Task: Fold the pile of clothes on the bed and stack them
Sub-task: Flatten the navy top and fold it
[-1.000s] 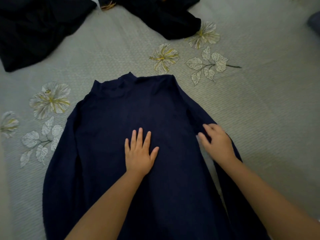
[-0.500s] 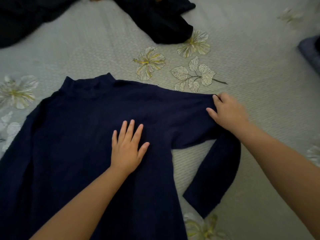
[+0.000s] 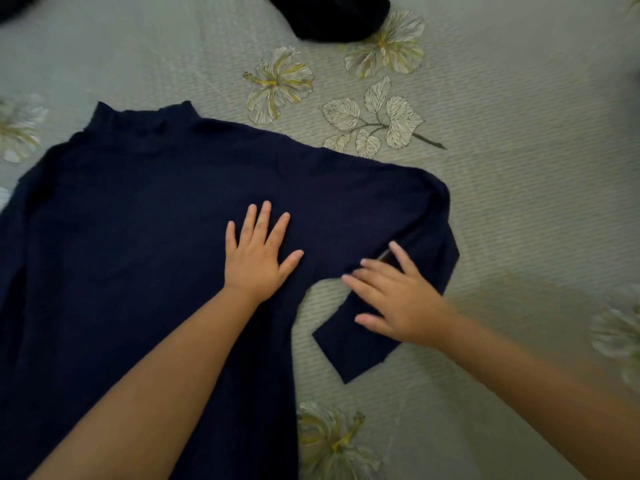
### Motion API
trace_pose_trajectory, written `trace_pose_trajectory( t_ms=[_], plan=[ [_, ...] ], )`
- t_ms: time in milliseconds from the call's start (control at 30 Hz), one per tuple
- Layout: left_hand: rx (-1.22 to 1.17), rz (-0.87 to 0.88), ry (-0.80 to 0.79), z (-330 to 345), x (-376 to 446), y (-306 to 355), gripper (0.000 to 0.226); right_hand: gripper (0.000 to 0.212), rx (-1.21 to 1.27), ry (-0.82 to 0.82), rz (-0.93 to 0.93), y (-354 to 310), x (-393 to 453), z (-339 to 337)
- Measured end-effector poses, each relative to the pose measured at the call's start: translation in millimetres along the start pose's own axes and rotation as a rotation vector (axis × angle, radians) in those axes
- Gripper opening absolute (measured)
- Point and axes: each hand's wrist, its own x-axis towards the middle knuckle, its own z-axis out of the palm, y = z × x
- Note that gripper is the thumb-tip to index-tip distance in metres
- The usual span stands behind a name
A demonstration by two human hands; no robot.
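navy top (image 3: 138, 237) flat on bed (image 3: 519, 168), L hand (image 3: 256, 261) pressing, R hand (image 3: 398, 306) on sleeve (image 3: 426, 216)

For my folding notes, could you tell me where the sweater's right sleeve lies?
In the head view, the sleeve bends back right of centre, under the right hand.

one navy high-neck top (image 3: 145, 237) lies spread on the bed cover (image 3: 519, 168). two hands are on it: the left hand (image 3: 258, 258) and the right hand (image 3: 398, 299). one black garment (image 3: 332, 15) lies at the cover's far edge, with another dark scrap at the far left corner (image 3: 14, 5). at least six printed flowers, one leaf sprig (image 3: 377, 119).
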Motion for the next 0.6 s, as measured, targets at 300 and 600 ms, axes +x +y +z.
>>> trace_pose_trajectory(
  t_ms=[300, 600],
  plan=[
    [-0.435, 0.130, 0.149, -8, -49, 41, 0.078, 0.047, 0.225, 0.125, 0.435, 43, -43, -22],
    [-0.527, 0.105, -0.001, 7, -63, 148, 0.090, 0.058, 0.599, 0.217, 0.658, 61, -76, -35]
  ],
)
